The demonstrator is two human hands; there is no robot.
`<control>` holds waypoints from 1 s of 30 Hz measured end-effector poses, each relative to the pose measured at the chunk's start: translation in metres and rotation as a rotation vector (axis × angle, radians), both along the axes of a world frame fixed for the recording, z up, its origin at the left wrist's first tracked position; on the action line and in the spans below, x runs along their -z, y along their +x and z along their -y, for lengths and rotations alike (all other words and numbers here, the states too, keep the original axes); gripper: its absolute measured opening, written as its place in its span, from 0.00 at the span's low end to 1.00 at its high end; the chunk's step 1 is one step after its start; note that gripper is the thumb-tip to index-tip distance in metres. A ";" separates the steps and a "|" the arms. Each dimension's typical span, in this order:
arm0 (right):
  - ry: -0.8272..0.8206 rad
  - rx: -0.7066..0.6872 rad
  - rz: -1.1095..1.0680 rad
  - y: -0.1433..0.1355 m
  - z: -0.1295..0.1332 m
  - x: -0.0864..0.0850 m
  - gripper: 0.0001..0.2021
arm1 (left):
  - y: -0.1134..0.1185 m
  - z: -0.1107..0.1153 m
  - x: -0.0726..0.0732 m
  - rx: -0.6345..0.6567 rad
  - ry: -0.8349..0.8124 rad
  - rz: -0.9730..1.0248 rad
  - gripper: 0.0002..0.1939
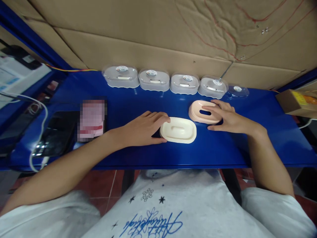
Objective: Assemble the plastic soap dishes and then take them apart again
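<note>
One cream oval plastic dish (178, 131) lay on the blue tabletop (138, 156), long axis left-to-right, its left end between the left hand's thumb and fingers (158, 119). One peach oval slotted plastic shell (201, 119), similarly aligned, sat under the right hand (229, 118), fingers spread; gripping, I couldn't tell. Four grey clear-lidded boxes (155, 84) stood behind.

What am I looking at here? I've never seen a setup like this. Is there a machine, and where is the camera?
No machine is doing the work: these are a person's own two bare hands. The single picture comes from a camera worn on the head, looking forward and down.

On the blue table, four grey oval containers stand in a row at the back, with a clear plastic cover beside them.

The left hand holds one end of a cream oval piece. The right hand spreads around a peach slotted piece.
</note>
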State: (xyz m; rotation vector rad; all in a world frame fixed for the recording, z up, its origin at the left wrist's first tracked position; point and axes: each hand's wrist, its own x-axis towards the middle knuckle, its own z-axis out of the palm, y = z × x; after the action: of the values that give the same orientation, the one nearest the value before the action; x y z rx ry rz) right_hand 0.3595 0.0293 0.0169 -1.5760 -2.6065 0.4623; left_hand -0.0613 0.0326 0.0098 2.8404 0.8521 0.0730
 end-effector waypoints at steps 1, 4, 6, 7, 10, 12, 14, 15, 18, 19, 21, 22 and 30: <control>0.008 -0.010 -0.027 -0.001 -0.001 0.001 0.39 | 0.000 0.001 0.000 -0.005 -0.001 -0.002 0.32; 0.068 -0.056 -0.157 -0.010 -0.004 0.000 0.35 | 0.003 0.004 -0.002 -0.023 0.004 -0.003 0.32; 0.095 -0.117 -0.246 -0.021 -0.003 -0.002 0.34 | 0.004 0.006 -0.002 -0.066 0.006 -0.006 0.32; 0.101 -0.150 -0.278 -0.028 -0.001 -0.002 0.33 | 0.005 0.007 -0.001 -0.097 0.006 -0.006 0.32; 0.088 -0.216 -0.308 -0.049 0.008 -0.002 0.34 | 0.007 0.005 0.001 -0.168 -0.001 0.021 0.36; 0.082 -0.228 -0.290 -0.058 0.014 0.001 0.34 | 0.007 0.003 0.003 -0.167 -0.019 0.051 0.38; 0.082 -0.230 -0.267 -0.064 0.018 0.004 0.33 | 0.006 0.000 0.004 -0.159 -0.041 0.069 0.41; 0.084 -0.231 -0.257 -0.066 0.019 0.006 0.33 | 0.005 -0.001 0.005 -0.158 -0.050 0.070 0.43; 0.085 -0.251 -0.236 -0.070 0.021 0.012 0.34 | 0.004 -0.002 0.006 -0.152 -0.057 0.071 0.46; 0.093 -0.264 -0.236 -0.071 0.021 0.014 0.34 | 0.003 -0.002 0.006 -0.147 -0.057 0.074 0.47; 0.108 -0.291 -0.240 -0.075 0.021 0.018 0.35 | 0.003 -0.002 0.007 -0.133 -0.053 0.084 0.47; 0.112 -0.301 -0.242 -0.077 0.021 0.020 0.35 | 0.003 -0.002 0.007 -0.126 -0.051 0.089 0.46; 0.140 -0.327 -0.257 -0.086 0.023 0.030 0.40 | -0.001 -0.005 0.011 -0.073 -0.061 0.060 0.47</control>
State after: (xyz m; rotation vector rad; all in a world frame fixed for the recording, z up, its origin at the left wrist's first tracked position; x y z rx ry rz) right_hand 0.2739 0.0067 -0.0132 -0.9800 -2.6304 0.4542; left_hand -0.0620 0.0381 -0.0016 2.7359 0.9285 0.1380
